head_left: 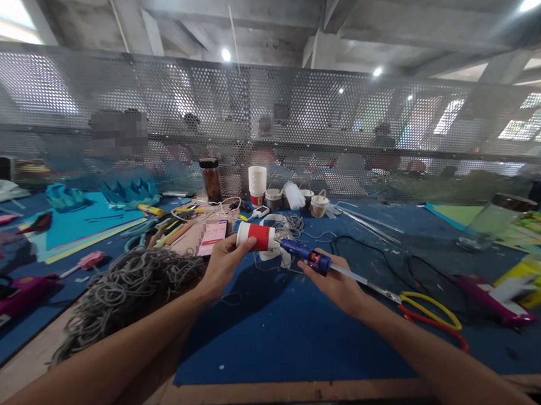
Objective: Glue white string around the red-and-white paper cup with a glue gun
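My left hand (226, 262) is closed around a red and white paper cup (259, 235), which lies on its side in the air above the blue mat (277, 335). In my right hand (336, 283) is a blue glue gun (306, 255), with a clear glue stick (349, 274) poking out of its back end. The gun's nozzle points left and meets or nearly meets the base end of the cup; whether they touch I cannot tell. Behind the cup lies a loose tangle of grey cord (292, 224).
A heap of grey yarn (134, 294) lies left, with a phone (212, 237) beyond it. Scissors (433, 315) with red and yellow handles lie right. Stacked paper cups (257, 184) and a brown jar (211, 180) stand behind, before a perforated metal screen (288, 117). A glass jar (496, 221) stands far right.
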Motion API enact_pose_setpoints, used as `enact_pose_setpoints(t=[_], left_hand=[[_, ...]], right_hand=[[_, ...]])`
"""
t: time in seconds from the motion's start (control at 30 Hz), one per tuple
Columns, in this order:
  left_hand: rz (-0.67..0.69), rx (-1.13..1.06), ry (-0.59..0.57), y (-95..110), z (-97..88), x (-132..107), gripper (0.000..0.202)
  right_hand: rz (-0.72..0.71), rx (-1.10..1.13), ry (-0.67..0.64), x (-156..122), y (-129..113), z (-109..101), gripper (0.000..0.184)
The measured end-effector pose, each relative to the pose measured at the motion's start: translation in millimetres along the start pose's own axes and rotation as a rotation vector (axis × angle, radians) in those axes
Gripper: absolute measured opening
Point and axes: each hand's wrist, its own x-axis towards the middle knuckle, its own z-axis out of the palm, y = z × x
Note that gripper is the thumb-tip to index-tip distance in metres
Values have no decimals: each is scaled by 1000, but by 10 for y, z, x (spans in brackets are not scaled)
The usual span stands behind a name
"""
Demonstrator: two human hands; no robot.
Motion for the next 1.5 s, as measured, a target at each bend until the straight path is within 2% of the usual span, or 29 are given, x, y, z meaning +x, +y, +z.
enact_pose_setpoints(t=[0.27, 0.57, 1.03, 1.5], left_hand=[[6, -10, -14, -30, -23, -5, 34], [26, 27, -24, -55, -34, 3, 29], [89, 55, -23, -37, -19, 2, 30], [113, 73, -31, -69, -33, 20, 31]], right_hand=[[51, 43, -24, -10, 19, 1, 26], [1, -32, 25, 10, 29, 11, 27], [42, 2, -24, 9, -3, -26, 27], [22, -70, 13, 24, 12, -20, 30]])
